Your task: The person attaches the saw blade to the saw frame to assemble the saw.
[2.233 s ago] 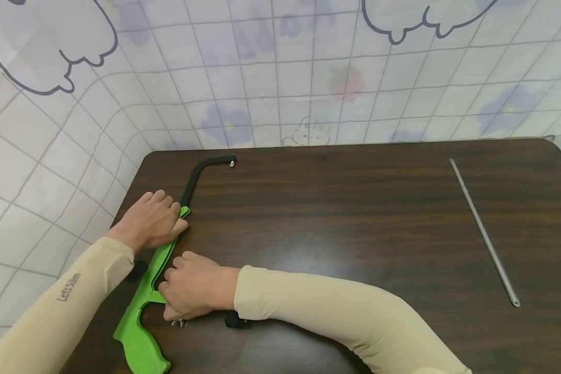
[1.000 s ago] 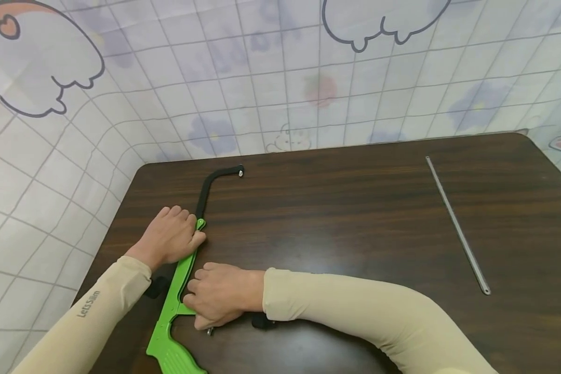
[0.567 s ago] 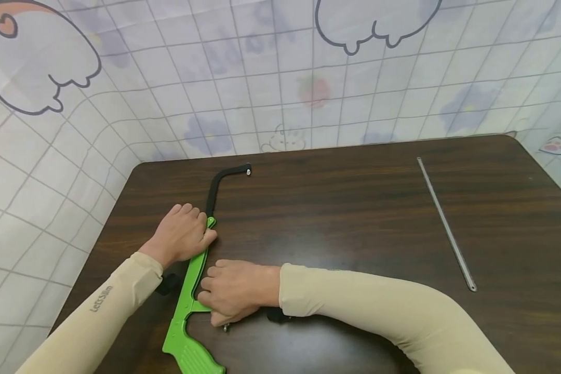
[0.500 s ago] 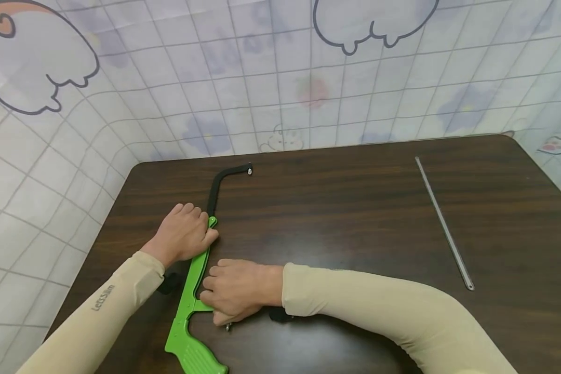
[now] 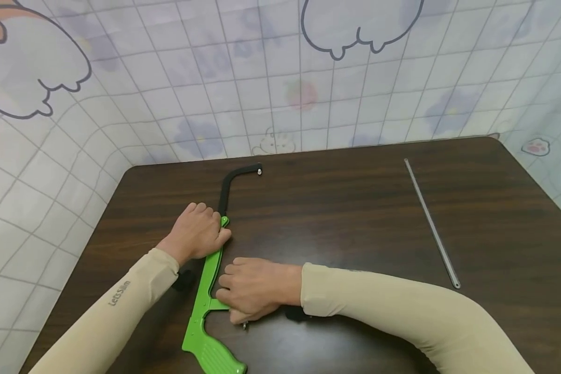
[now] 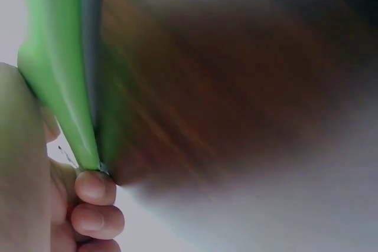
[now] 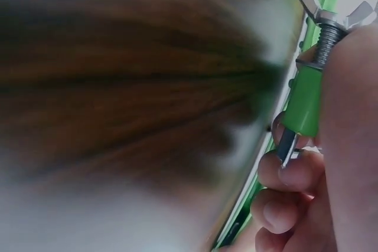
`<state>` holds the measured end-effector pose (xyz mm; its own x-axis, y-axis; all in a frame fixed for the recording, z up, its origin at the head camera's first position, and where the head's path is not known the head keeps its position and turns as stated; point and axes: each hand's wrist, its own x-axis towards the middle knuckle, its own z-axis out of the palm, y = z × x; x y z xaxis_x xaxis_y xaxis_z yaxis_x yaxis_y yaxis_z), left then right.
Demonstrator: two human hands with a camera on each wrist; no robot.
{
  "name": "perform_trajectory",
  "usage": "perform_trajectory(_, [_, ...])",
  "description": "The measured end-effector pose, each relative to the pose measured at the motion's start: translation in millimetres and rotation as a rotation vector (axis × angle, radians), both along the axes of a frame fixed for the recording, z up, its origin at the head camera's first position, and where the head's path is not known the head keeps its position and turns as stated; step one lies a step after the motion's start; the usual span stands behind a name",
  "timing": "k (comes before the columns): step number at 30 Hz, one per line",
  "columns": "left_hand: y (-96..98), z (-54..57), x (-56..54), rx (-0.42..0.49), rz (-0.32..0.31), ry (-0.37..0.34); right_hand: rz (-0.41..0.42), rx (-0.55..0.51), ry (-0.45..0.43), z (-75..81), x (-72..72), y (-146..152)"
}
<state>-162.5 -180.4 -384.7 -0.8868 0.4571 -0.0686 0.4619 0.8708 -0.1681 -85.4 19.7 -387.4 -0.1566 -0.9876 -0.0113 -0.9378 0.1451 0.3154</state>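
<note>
A green hacksaw frame (image 5: 201, 304) with a black front arm (image 5: 224, 192) lies slantwise at the left of the table, its handle (image 5: 217, 356) toward me. My left hand (image 5: 196, 231) grips the frame near the joint of the green and black parts; in the left wrist view its fingertips curl under the green edge (image 6: 59, 57). My right hand (image 5: 257, 285) holds the green blade-holder stub (image 7: 304, 98) above the handle. In the right wrist view, a metal wing nut (image 7: 323, 15) stands out from a spring on this stub, and fingers touch the holder's metal tip (image 7: 287, 144).
A thin grey hacksaw blade (image 5: 432, 226) lies apart at the right of the dark wood table (image 5: 332, 208). A patterned white sheet (image 5: 332, 93) hangs behind and to the left of the table.
The hacksaw frame and both hands have slid to the right over the table. The head view has turned, shifting the scene left. Both hands keep their hold; the blade has not moved on the table.
</note>
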Motion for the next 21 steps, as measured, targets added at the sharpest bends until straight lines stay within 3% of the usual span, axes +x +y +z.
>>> perform_trajectory(21, [64.9, -0.2, -13.6, -0.030, -0.066, 0.036, 0.049, -0.093, 0.008, -2.3, -11.2, 67.2])
